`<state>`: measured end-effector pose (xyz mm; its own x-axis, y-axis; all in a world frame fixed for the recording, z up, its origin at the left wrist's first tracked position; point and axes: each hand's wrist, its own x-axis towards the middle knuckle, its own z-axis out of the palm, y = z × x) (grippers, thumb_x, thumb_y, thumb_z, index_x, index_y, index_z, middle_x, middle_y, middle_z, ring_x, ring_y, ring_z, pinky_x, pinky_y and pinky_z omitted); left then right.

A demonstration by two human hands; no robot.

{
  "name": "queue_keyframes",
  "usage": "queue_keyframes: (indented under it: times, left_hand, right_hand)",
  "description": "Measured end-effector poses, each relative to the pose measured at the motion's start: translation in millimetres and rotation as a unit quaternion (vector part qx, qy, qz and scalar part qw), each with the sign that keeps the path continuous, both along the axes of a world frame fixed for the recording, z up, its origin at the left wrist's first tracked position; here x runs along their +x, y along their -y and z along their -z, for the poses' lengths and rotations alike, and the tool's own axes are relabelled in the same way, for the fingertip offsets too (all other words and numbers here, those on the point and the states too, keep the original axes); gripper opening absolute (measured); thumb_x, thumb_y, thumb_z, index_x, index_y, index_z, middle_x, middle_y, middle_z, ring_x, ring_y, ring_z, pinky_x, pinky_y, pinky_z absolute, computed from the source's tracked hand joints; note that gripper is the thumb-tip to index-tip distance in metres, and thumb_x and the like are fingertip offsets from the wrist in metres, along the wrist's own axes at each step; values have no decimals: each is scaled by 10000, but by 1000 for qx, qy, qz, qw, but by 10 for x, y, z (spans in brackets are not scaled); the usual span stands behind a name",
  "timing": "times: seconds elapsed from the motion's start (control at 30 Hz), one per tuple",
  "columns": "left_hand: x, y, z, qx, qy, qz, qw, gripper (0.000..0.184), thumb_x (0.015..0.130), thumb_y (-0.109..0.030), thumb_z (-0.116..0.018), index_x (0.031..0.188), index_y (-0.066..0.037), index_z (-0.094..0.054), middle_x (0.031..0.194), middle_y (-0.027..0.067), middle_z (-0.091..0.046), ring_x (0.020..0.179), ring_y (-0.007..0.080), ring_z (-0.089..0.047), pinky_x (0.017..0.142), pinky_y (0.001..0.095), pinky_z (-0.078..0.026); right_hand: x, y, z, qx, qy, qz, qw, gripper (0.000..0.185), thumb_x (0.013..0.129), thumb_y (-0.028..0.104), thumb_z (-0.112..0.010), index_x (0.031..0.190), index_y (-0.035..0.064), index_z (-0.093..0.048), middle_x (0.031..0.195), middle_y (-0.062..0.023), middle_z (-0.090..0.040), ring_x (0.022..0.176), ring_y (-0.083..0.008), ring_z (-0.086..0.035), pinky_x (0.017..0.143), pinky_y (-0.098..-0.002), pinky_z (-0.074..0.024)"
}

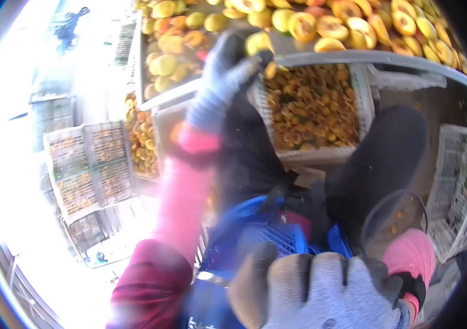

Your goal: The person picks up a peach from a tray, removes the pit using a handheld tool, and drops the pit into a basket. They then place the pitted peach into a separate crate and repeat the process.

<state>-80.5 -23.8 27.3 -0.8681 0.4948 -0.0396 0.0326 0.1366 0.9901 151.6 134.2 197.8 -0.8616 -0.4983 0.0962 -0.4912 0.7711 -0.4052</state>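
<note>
My left hand [233, 68], in a grey-blue glove with dark fingertips, is closed on a yellow peach [258, 43] at the near edge of the tray. Whole and halved yellow peaches lie across this metal-rimmed tray [376, 56]. Low in the view, my right hand [321, 285] wears the same kind of glove. Its fingers are curled, knuckles up, above a blue plastic basket [280, 236] by my lap. What the right fingers hold, if anything, is hidden. Motion blurs both hands somewhat.
Below the tray, between my knees, a white crate [364, 98] holds many small orange-brown pieces resembling pits. More crates [83, 129] stand at the left, and peaches [141, 134] fill another beside the tray. At the right is a pale crate [453, 170].
</note>
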Motion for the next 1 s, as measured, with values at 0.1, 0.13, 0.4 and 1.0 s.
queue_keyframes:
  times: [0.1, 0.13, 0.4, 1.0]
  left_hand:
    - [447, 123, -211, 95, 100, -43, 989, 574, 824, -298, -648, 1253, 28, -451, 1021, 71, -588, 853, 82, -558, 709, 224, -468]
    - [500, 173, -208, 116, 80, -46, 989, 601, 820, -323, -633, 1264, 35, -444, 1046, 92, -590, 896, 122, -578, 748, 251, -480]
    - [940, -101, -157, 267, 175, -160, 934, 592, 826, -369, -525, 1254, 32, -449, 1146, 141, -542, 1013, 240, -577, 874, 340, -490]
    - [1258, -178, 439, -127, -288, -5, 949, 507, 787, 51, -572, 1271, 33, -421, 1074, 204, -556, 865, 335, -595, 693, 389, -527]
  right_hand:
    - [54, 79, -28, -2, 5, -13, 1000, 204, 747, 251, -601, 851, 85, -545, 708, -89, -502, 570, -204, -490, 441, -367, -354]
    - [56, 98, -28, -6, 6, -16, 1000, 206, 750, 252, -602, 860, 88, -547, 712, -90, -506, 568, -204, -489, 441, -368, -354]
    - [-126, -53, 538, -172, 40, 47, 983, 216, 786, 276, -635, 893, 104, -562, 709, -106, -536, 571, -236, -526, 446, -398, -385]
    - [-263, 130, 1966, -448, 206, 292, 820, 244, 903, 227, -549, 1010, 10, -515, 798, -202, -612, 752, -383, -603, 646, -430, -460]
